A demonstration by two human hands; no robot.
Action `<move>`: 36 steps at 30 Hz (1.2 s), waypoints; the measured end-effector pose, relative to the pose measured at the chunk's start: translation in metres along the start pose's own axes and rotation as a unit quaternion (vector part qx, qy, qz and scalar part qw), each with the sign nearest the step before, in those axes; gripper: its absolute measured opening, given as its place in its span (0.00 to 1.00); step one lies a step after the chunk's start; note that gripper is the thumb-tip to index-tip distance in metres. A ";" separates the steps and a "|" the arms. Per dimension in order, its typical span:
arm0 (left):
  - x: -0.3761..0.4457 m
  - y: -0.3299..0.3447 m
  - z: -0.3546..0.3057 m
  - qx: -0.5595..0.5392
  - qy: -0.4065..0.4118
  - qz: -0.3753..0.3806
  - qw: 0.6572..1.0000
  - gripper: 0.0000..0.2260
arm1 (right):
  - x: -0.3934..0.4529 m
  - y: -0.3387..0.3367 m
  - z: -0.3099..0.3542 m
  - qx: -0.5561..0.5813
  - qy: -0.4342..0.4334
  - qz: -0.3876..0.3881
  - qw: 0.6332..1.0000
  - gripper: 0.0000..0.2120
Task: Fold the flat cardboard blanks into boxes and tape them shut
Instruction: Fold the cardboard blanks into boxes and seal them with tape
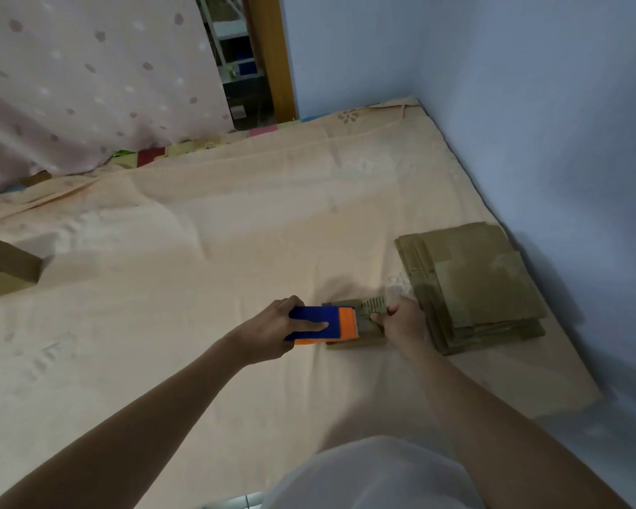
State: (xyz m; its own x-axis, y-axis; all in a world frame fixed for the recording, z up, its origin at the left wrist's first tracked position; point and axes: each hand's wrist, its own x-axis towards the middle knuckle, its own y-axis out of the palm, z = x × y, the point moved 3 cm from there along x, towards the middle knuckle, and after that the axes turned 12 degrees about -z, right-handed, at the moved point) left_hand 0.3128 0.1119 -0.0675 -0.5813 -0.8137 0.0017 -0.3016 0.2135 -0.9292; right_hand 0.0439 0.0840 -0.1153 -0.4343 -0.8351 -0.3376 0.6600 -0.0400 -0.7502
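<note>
A small folded cardboard box (360,334) lies on the bed in front of me. My left hand (272,330) grips a blue and orange tape dispenser (331,325) whose front end sits on the box's top. My right hand (401,321) grips the box's right end, thumb and fingers on its top edge. A stack of flat cardboard blanks (474,284) lies just right of the box, close to my right hand.
A finished cardboard box (6,268) sits at the far left edge of the bed. The peach bedsheet (199,251) covers the mattress. A blue wall (529,104) borders the bed on the right, and a dotted curtain (89,79) hangs at the back left.
</note>
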 end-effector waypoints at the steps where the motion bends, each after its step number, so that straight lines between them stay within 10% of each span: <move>1: 0.000 -0.001 -0.001 0.002 0.010 0.000 1.000 0.26 | 0.000 0.000 0.000 0.000 0.003 0.002 1.000 0.16; 36: 0.001 -0.005 -0.003 -0.003 -0.030 0.079 0.996 0.26 | -0.012 -0.007 0.008 -0.001 -0.019 -0.002 1.000 0.12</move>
State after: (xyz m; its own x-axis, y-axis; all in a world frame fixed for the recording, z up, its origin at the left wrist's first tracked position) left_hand 0.3119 0.1114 -0.0617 -0.5754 -0.8006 -0.1672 -0.2148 0.3452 -0.9136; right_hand 0.0496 0.0896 -0.1019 -0.4129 -0.8552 -0.3133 0.6567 -0.0412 -0.7530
